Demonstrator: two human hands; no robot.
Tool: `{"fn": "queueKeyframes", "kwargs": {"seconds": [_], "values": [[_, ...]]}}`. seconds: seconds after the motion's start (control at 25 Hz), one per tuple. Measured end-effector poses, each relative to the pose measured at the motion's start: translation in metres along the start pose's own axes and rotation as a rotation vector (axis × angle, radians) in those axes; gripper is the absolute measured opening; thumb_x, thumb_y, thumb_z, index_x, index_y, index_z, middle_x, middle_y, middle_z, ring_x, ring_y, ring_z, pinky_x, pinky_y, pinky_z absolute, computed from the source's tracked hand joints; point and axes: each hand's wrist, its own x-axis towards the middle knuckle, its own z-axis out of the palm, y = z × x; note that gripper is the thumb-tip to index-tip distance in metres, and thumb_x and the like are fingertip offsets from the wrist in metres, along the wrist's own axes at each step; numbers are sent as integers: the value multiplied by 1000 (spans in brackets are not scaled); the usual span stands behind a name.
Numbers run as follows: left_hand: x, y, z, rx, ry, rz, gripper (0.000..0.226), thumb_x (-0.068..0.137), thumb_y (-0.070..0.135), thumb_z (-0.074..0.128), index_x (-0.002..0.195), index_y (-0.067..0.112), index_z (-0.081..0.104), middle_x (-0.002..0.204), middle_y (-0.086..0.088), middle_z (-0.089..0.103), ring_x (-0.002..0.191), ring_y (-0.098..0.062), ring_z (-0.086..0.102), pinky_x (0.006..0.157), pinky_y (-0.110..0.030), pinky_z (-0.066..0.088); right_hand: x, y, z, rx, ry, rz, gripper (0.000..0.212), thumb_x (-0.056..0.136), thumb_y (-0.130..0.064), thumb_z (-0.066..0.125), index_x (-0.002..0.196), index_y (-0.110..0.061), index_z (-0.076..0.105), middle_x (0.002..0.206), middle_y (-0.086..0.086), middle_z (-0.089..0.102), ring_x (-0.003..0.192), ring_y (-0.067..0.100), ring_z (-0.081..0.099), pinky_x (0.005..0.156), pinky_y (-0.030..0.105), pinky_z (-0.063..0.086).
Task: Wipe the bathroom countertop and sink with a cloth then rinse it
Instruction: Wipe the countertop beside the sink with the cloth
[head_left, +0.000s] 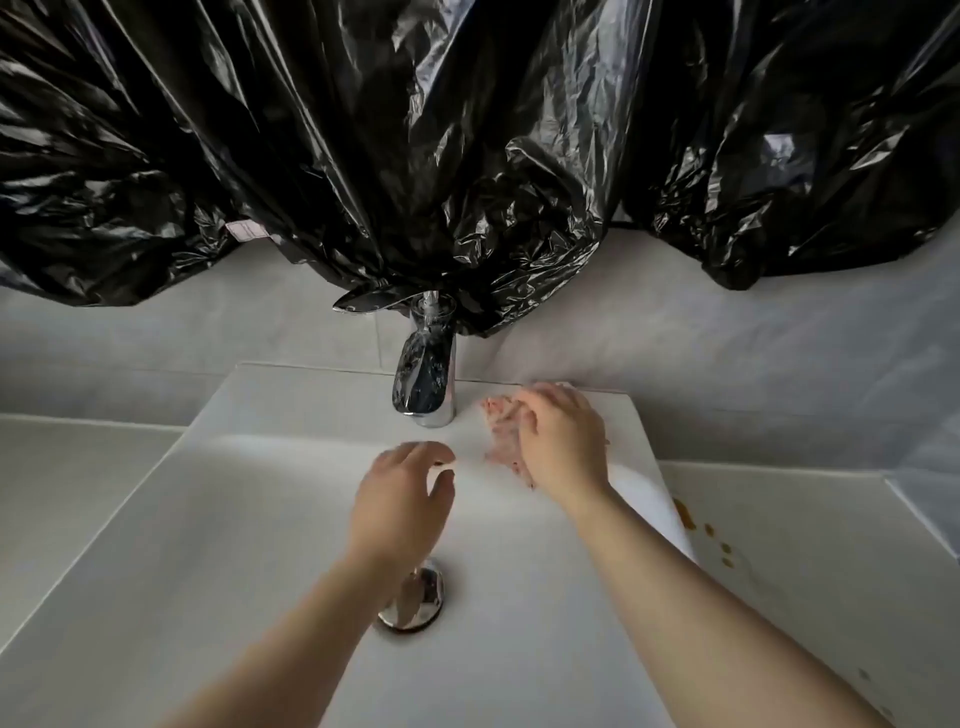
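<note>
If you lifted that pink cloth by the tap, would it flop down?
Probably floppy: the cloth lies crumpled and flat under the right hand, hugging the sink rim. It looks thin, so likely light. It should slide easily on that smooth white surface, though wetness is too blurred to judge.

Ahead of me: crumpled black plastic sheeting hangs across the upper wall, glossy with highlights. Below it, pale grey wall tiles, one vertical grout line visible. Light soft, diffuse.
</note>
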Motion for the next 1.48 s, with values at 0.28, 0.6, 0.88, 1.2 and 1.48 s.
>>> {"fn": "queueKeyframes", "kwargs": {"seconds": [0.28, 0.6, 0.88, 1.2, 1.48], "values": [[10, -23, 46, 500, -35, 182, 80, 50, 29, 82, 124, 15, 55, 128, -6, 57, 125, -36, 47, 104, -53, 24, 5, 10, 38, -407, -225, 8, 49, 94, -45, 18, 142, -40, 29, 157, 0, 21, 144, 31, 11, 113, 51, 5], [-10, 1, 37, 521, -240, 124, 78, 89, 37, 47, 149, 18, 1, 157, -2, -4, 143, -28, -11, 115, -42, -3, -33, 22, 6, -198, 56, -120, 37, 93, -25, 36, 91, -14, 72, 91, 7, 72, 95, 25, 67, 86, 32, 41], [-57, 80, 65, 262, -287, 212, 56, 95, 38, 41, 146, 23, 21, 153, 5, 21, 143, -15, 10, 114, -30, 16, -63, 60, -96, 906, 87, 668, 28, 98, -30, 41, 98, -18, 66, 91, 3, 68, 79, 19, 63, 58, 21, 49], [-70, 132, 108, 212, -162, 48, 50, 94, 34, 46, 141, 21, 34, 148, 2, 33, 140, -17, 21, 110, -34, 26, -85, 136, -145, 797, 146, 594, 20, 100, -24, 38, 86, -12, 46, 72, 1, 61, 55, 12, 53, 42, 20, 42], [-25, 125, 107, 395, -168, 26, 59, 96, 39, 38, 147, 25, 13, 157, 6, 6, 144, -17, -4, 115, -39, 6, -32, 123, -102, 779, 62, 505, 21, 100, -24, 35, 82, -14, 41, 70, 1, 59, 46, 19, 50, 38, 24, 37]]}}
